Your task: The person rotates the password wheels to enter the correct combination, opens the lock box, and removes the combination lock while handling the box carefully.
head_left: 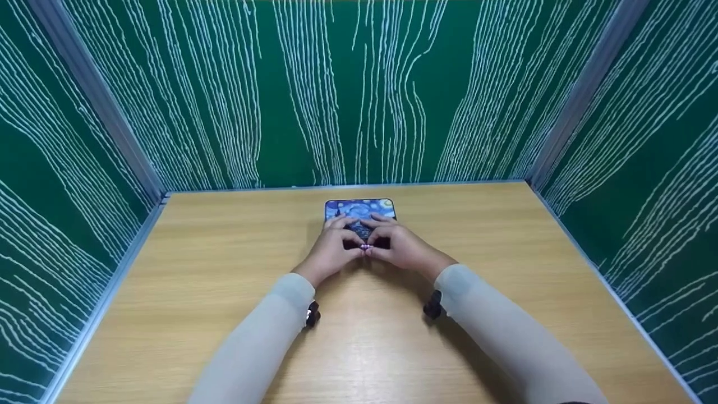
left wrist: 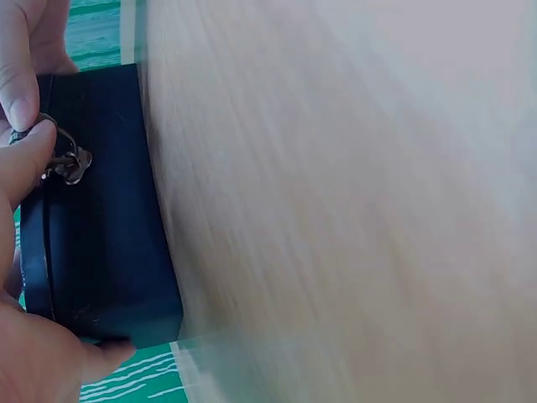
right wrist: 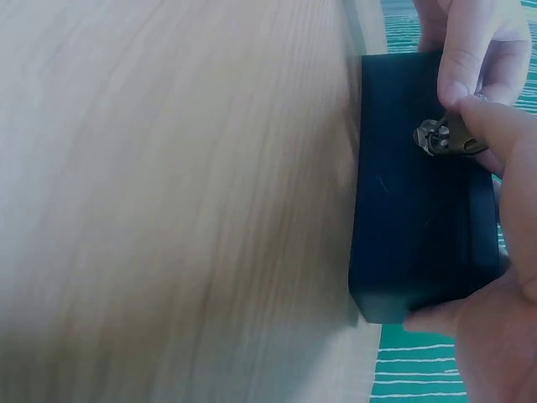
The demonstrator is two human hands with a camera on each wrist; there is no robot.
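Note:
A dark box (left wrist: 101, 210) with a swirling blue night-sky painting on its lid (head_left: 359, 210) stands on the table in front of me. On its near side is a small metal clasp (right wrist: 430, 137) with a thin wire loop (left wrist: 69, 130). My left hand (head_left: 332, 247) pinches at the clasp between thumb and forefinger, other fingers resting along the lid's left part. From the other side my right hand (head_left: 401, 244) pinches the same clasp, its remaining fingers over the lid's right part. The fingertips meet there and partly hide the metal.
The light wooden table (head_left: 224, 235) runs up to green walls (head_left: 359, 112) with white wavy lines, at the back and both sides. Metal posts (head_left: 583, 84) stand at the rear corners. Dark wrist devices (head_left: 433, 306) sit under both sleeves.

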